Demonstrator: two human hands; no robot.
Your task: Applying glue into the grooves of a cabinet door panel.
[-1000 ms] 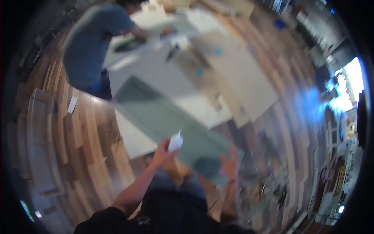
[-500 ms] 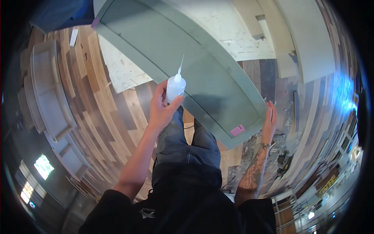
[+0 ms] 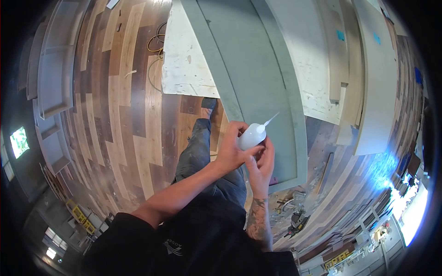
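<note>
A white squeeze bottle [image 3: 253, 136] with a long thin pointed nozzle is held in front of me, tilted so the nozzle points up and to the right. My left hand [image 3: 231, 149] wraps round it from the left. From below right, my right hand [image 3: 263, 166] closes on the same bottle, its fingers along the far right side. Beneath them lies a grey-green framed panel [image 3: 262, 78] with a recessed middle, its near end toward me. A pink tag [image 3: 274, 180] on that end is partly hidden by my right hand.
The panel rests on a stained white work surface [image 3: 189, 69]. Long pale boards [image 3: 332, 69] lie to the right, some with blue tape. Pale open-fronted cabinets [image 3: 57, 87] stand at the left. A yellow hose or cord [image 3: 154, 44] and a power tool [image 3: 298, 223] lie on the wooden floor.
My right hand has left the panel's near right corner and joined my left hand at the bottle. The bottle has moved right and nearer, tilting rightward. My view has turned.
</note>
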